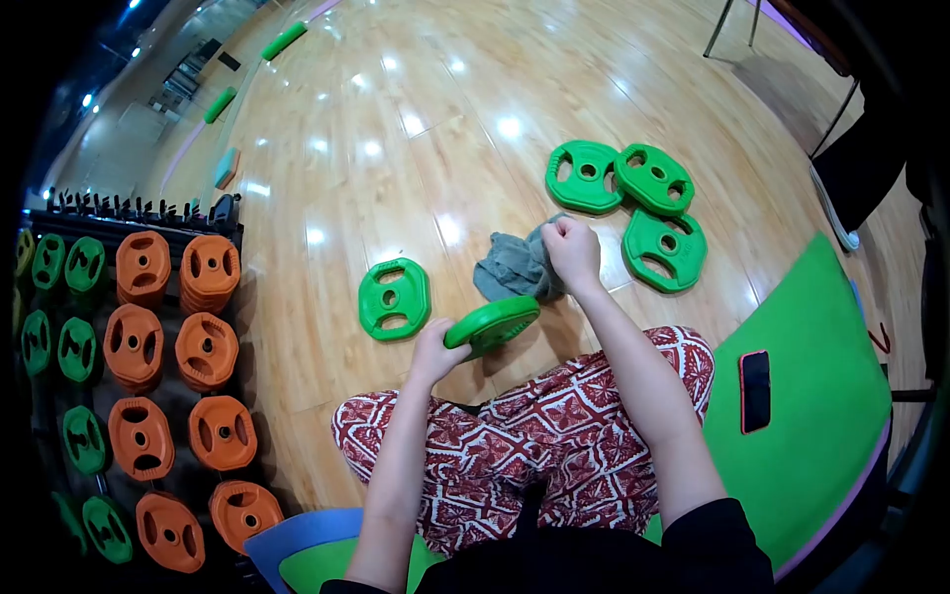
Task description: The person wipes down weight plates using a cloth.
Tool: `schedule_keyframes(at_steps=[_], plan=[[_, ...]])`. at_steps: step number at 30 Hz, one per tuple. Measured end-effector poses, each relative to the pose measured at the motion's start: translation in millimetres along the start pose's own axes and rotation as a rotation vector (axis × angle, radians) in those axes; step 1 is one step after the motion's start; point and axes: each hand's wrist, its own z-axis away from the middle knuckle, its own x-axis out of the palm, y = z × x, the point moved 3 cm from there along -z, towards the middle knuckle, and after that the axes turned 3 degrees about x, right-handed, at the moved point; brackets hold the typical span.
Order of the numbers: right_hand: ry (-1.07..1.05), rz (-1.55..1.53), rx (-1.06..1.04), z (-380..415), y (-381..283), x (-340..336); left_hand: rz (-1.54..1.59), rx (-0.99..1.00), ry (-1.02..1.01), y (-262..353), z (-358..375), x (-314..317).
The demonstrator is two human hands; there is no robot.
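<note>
My left hand (pixel 433 353) is closed round the edge of a green weight plate (pixel 492 325), which is tilted above the floor in front of my lap. Bunched in my closed right hand (pixel 574 252) is a grey cloth (pixel 517 267), hanging just beyond the held plate. Another green weight plate (pixel 394 299) lies flat on the floor to the left. To the right of the cloth are three more: one green plate (pixel 566 176), a second plate (pixel 653 198) overlapping its neighbours, and a third plate (pixel 647 259) nearest me.
A rack with orange weight plates (pixel 206 351) and smaller green plates (pixel 84 441) stands at my left. On my right, a phone (pixel 755 391) lies on a green mat (pixel 807 455). A person's shoe (pixel 836 210) and a chair leg (pixel 719 28) are at the upper right.
</note>
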Motion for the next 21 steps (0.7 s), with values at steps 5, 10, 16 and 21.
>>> schedule_keyframes(at_steps=[5, 10, 16, 21], plan=[[-0.105, 0.084, -0.036, 12, -6, 4, -0.095, 0.073, 0.128, 16, 7, -14], [-0.121, 0.086, -0.080, 17, -6, 13, -0.044, 0.084, 0.225, 36, -2, -11], [-0.110, 0.054, -0.204, 33, -24, 22, -0.012, -0.024, 0.195, 41, -8, 13], [-0.201, -0.106, -0.630, 69, -45, 29, -0.176, 0.188, 0.255, 55, -9, 25]])
